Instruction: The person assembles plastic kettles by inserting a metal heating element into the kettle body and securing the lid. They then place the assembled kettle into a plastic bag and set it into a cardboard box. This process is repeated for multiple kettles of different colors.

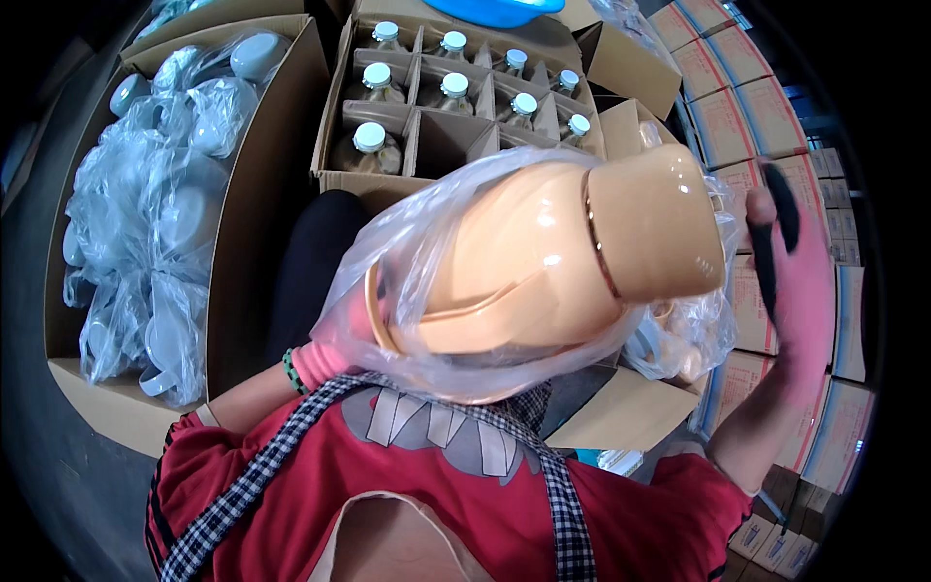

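A peach-coloured plastic jug (543,257) lies tilted in front of me, half inside a clear plastic bag (427,242). My left hand (335,344), in a pink glove, grips the jug's lower end through the bag. My right hand (790,267), in a pink glove with dark fingertips, is raised to the right of the jug's wide end, apart from it, fingers spread and holding nothing.
A divided cardboard box (427,131) of bottles with pale caps stands ahead. At left, a large carton (242,242) holds several pale blue jugs in clear bags. Another open carton (621,412) with bagged peach jugs is at right, beside stacked flat boxes (766,116).
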Action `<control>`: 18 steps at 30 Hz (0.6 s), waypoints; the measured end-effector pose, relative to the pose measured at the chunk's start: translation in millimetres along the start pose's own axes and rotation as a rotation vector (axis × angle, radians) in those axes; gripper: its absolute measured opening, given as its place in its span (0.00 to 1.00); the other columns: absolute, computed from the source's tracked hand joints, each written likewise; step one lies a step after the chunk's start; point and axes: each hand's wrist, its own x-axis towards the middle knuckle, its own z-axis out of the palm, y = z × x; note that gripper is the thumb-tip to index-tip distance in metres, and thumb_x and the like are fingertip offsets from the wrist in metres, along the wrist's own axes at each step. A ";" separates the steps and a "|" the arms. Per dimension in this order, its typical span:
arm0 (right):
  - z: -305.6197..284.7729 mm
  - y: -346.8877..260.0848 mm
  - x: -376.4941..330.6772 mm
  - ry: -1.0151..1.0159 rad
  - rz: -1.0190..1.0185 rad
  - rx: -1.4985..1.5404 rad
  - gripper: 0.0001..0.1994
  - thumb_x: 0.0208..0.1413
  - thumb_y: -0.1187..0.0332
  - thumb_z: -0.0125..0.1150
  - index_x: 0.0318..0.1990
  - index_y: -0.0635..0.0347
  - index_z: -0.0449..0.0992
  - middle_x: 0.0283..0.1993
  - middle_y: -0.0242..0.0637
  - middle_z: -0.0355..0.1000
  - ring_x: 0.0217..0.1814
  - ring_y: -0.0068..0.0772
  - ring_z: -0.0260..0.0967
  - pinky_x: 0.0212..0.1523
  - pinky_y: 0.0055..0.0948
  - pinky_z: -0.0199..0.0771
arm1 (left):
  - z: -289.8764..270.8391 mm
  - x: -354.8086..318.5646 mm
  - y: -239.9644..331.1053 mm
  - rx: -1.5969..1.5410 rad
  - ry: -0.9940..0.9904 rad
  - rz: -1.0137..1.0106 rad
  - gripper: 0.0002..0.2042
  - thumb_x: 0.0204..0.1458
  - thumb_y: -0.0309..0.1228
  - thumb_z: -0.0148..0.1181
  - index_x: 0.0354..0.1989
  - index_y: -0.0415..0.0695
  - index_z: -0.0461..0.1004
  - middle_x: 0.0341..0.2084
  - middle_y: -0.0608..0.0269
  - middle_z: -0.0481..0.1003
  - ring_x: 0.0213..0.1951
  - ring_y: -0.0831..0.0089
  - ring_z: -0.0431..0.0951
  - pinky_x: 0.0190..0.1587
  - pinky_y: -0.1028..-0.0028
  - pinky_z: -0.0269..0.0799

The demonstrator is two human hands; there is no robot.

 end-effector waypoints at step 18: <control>53.9 76.2 33.7 -0.027 0.026 0.843 0.19 0.40 0.70 0.59 0.43 0.65 0.69 0.40 0.40 0.68 0.43 0.28 0.65 0.44 0.24 0.63 | -130.0 -35.0 73.3 1.589 0.518 0.452 0.08 0.39 0.27 0.56 0.27 0.36 0.69 0.35 0.51 0.69 0.37 0.54 0.69 0.40 0.65 0.65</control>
